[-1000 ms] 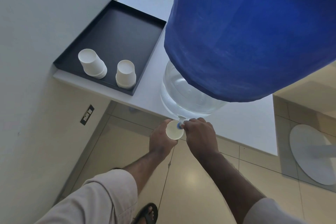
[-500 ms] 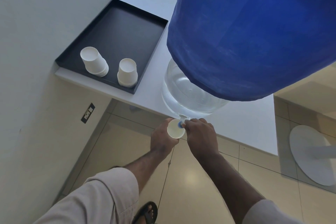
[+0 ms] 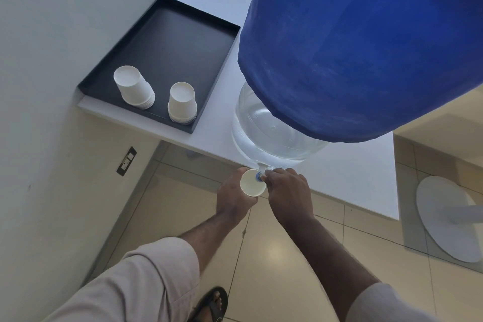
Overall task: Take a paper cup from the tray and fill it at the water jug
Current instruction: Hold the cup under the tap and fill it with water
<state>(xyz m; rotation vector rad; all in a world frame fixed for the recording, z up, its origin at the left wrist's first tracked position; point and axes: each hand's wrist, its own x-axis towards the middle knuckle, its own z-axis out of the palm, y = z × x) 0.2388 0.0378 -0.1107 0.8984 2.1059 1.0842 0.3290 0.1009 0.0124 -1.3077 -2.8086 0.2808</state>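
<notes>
A clear water jug (image 3: 271,136) under a blue cloth cover (image 3: 366,42) stands at the white counter's front edge. Its small tap (image 3: 260,174) sticks out over the floor. My left hand (image 3: 232,196) holds a white paper cup (image 3: 252,187) upright right under the tap. My right hand (image 3: 287,191) grips the tap from the right. On the black tray (image 3: 170,44) to the left stand two stacks of upside-down paper cups (image 3: 134,90) (image 3: 182,102).
The white counter (image 3: 352,175) runs to the right of the jug. A white wall with a dark socket plate (image 3: 126,161) is on the left. A white round base (image 3: 444,219) stands on the tiled floor at right. My sandalled foot (image 3: 211,303) is below.
The hands, cup and tap keep their places relative to the jug. Only my view has shifted slightly.
</notes>
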